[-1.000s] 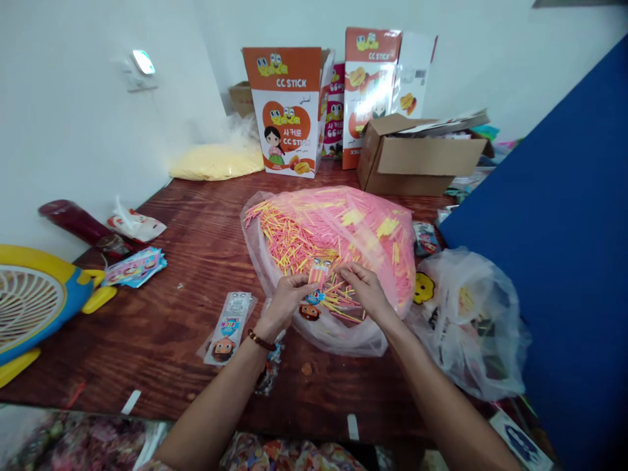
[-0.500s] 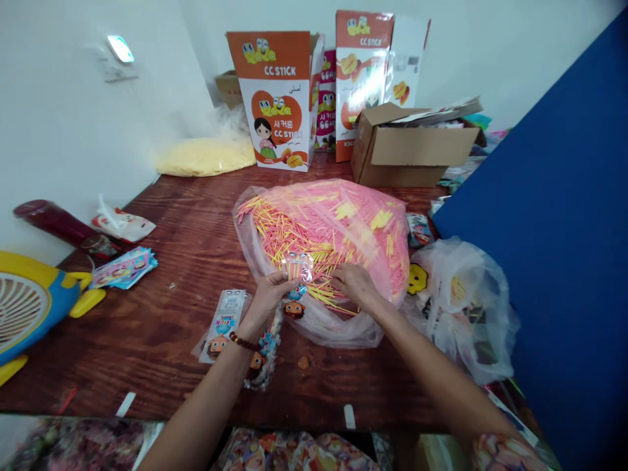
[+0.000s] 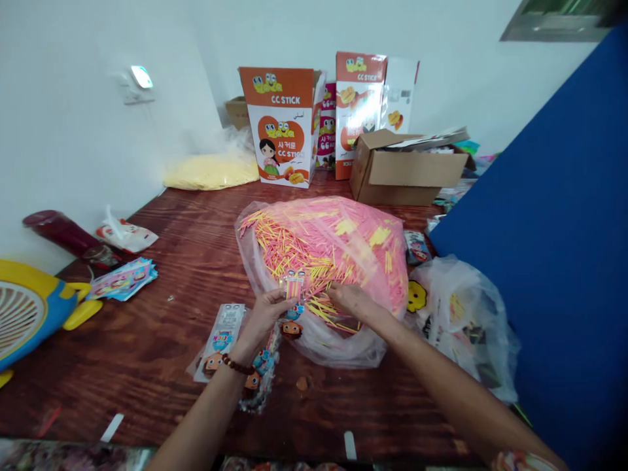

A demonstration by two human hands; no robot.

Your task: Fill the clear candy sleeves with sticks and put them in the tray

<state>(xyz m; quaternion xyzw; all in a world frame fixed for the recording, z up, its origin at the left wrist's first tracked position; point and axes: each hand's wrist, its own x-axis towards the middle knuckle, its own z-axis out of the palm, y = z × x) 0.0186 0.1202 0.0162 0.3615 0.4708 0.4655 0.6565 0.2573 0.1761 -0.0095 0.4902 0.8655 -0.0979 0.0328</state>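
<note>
My left hand (image 3: 271,311) pinches a clear printed packet (image 3: 293,313) with a few pink and yellow sticks showing inside its upper end. Just right of it, my right hand (image 3: 350,299) has its fingers bent together at the loose pink and yellow sticks (image 3: 284,242); what lies between the fingertips is hidden. Those sticks fill a large clear plastic bag (image 3: 356,356), which lies with its mouth towards me. Flat printed packets (image 3: 223,333) lie left of my left wrist, and more packets (image 3: 262,369) sit partly beneath that forearm.
Behind the bag stand printed cartons (image 3: 279,131) and an open brown box (image 3: 417,171). A yellow-filled bag (image 3: 210,172) lies back left. On the left are a yellow-blue fan (image 3: 29,314), a dark red bottle (image 3: 63,234) and tissues (image 3: 127,234). A white plastic bag (image 3: 466,314) sits right, beside a blue panel (image 3: 549,229).
The camera has tilted up, so everything sits lower in view. My left hand still holds the packet. My right hand has shifted slightly left among the sticks, closer to the packet.
</note>
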